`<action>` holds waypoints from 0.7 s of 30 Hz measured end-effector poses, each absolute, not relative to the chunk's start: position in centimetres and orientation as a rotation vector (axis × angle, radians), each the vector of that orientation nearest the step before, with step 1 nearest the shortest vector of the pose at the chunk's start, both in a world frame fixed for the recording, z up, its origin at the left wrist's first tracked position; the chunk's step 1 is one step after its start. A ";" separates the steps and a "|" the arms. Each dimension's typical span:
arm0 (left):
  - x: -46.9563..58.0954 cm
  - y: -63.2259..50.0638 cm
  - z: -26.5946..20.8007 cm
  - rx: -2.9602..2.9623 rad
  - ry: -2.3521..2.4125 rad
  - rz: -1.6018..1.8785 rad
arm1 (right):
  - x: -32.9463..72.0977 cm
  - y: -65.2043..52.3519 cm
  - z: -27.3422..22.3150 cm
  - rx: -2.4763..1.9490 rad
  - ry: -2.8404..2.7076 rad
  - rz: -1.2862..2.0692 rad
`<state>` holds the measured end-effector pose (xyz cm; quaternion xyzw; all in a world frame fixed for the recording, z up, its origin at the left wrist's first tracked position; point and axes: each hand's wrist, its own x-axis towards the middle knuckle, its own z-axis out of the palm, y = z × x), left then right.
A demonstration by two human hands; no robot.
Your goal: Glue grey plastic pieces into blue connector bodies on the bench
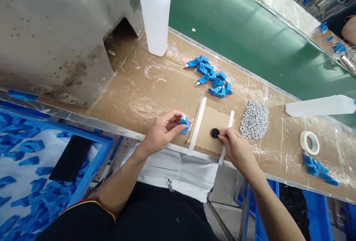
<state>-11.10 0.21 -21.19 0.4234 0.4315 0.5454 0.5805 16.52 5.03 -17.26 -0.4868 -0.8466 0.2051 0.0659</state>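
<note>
Between the thumb and fingers of my left hand is a small blue plastic part with a whitish tip pointing up. My right hand has its thumb and forefinger pinched together at the edge of a small round black dish. Whatever sits in that pinch is too small to make out. The dish rests on a cardboard pad held down by strips of white tape. Beyond the pad lies a loose pile of similar blue parts. Right of the pad is a heap of small grey pieces.
A white bottle stands at the back left, near a metal housing. Another bottle lies at right, near a tape roll and more blue parts. A blue crate sits lower left. Across the green belt, another person's arm shows.
</note>
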 end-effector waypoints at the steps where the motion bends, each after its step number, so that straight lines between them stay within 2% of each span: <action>1: -11.1 0.2 -21.2 0.986 1.011 1.276 | 16.5 5.1 -17.2 -1.470 -2.561 0.622; 21: -11.1 0.0 -21.2 0.966 0.992 1.261 | 15.9 5.7 -16.4 -1.504 -2.587 0.699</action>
